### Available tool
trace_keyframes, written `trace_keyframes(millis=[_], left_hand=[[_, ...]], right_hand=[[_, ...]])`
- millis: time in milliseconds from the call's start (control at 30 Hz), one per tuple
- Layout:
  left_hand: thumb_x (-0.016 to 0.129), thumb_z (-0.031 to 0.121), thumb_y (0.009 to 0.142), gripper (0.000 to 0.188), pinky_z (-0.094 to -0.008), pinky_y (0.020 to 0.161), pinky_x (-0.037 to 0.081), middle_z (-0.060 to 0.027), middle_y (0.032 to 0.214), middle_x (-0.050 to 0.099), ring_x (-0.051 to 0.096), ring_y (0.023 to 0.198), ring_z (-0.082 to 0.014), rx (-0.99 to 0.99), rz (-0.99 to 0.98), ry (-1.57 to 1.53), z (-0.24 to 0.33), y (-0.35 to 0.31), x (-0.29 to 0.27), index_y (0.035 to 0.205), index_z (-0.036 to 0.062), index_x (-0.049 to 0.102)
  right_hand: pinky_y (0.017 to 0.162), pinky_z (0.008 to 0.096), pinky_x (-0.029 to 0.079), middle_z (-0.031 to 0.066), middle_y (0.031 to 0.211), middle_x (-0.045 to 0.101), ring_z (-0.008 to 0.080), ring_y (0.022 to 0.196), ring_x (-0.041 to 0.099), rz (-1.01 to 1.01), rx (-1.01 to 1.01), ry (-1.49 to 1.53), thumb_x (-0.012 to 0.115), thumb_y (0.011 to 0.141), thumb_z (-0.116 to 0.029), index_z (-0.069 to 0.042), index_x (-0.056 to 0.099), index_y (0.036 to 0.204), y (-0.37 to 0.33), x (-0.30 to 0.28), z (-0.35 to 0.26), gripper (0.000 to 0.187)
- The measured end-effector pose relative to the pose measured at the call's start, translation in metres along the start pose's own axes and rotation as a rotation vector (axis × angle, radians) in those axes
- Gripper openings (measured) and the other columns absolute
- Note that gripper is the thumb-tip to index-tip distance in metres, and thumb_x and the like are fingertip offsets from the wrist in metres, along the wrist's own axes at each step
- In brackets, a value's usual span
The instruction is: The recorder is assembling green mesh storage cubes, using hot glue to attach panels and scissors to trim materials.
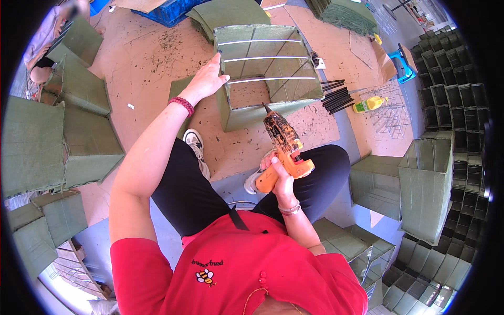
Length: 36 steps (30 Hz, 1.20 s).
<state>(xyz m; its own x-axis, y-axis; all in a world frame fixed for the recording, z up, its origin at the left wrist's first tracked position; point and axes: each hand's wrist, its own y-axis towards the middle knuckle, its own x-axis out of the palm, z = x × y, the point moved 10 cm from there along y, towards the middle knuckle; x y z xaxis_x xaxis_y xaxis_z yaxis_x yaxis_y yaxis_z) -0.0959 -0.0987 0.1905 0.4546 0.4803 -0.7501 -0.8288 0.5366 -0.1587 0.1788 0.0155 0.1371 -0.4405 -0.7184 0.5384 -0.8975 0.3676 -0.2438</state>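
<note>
In front of my knees stands an open box [247,116] of green mesh fabric, its frame crossed by several pale rods. My left hand [209,80] grips its left edge, thumb over the rim and fingers along the outer side. In my right hand [281,176] is an orange glue gun [283,134], its front blackened with residue. The gun's nozzle points at the near rim of the box, close to it; whether they touch I cannot tell.
Dark sticks [337,97], a yellow bottle [370,104] and wire frames [394,115] lie to the right, near a blue stool [403,67]. Stacked green panels [344,16] are farther back. Finished-looking green boxes [86,152] flank both sides. Another person [44,42] sits at far left.
</note>
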Motion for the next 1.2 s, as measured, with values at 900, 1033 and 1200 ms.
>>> trace_keyframes(millis=[900,1033,1200], left_hand=[[0.057,0.019,0.084,0.073,-0.0369,0.109,0.026,-0.0245,0.14,0.031,0.032,0.131,-0.0327,-0.01,0.009,-0.042,0.001,-0.003,-0.002,0.139,-0.0065,0.016],[0.057,0.018,0.084,0.073,-0.0365,0.109,0.026,-0.0245,0.141,0.031,0.032,0.131,-0.032,-0.005,0.021,-0.047,0.0,-0.004,-0.002,0.139,-0.0062,0.017],[0.058,0.018,0.084,0.072,-0.0356,0.109,0.025,-0.0217,0.141,0.033,0.031,0.132,-0.0305,-0.006,0.048,-0.053,-0.006,-0.002,-0.003,0.141,-0.0022,0.019]], right_hand=[[0.062,0.0305,0.043,0.0024,0.078,0.046,0.0122,0.067,0.047,0.079,-0.079,0.076,0.058,0.085,-0.008,-0.003,0.045,0.105,0.005,-0.028,-0.008,0.024],[0.06,0.0295,0.043,0.0022,0.078,0.046,0.0121,0.066,0.047,0.128,-0.082,0.108,0.059,0.085,-0.009,-0.003,0.045,0.107,0.005,-0.033,-0.011,0.027],[0.06,0.0298,0.043,0.0035,0.074,0.044,0.0137,0.067,0.045,0.139,-0.108,0.064,0.059,0.083,-0.012,-0.002,0.045,0.095,0.007,-0.031,-0.019,0.021]])
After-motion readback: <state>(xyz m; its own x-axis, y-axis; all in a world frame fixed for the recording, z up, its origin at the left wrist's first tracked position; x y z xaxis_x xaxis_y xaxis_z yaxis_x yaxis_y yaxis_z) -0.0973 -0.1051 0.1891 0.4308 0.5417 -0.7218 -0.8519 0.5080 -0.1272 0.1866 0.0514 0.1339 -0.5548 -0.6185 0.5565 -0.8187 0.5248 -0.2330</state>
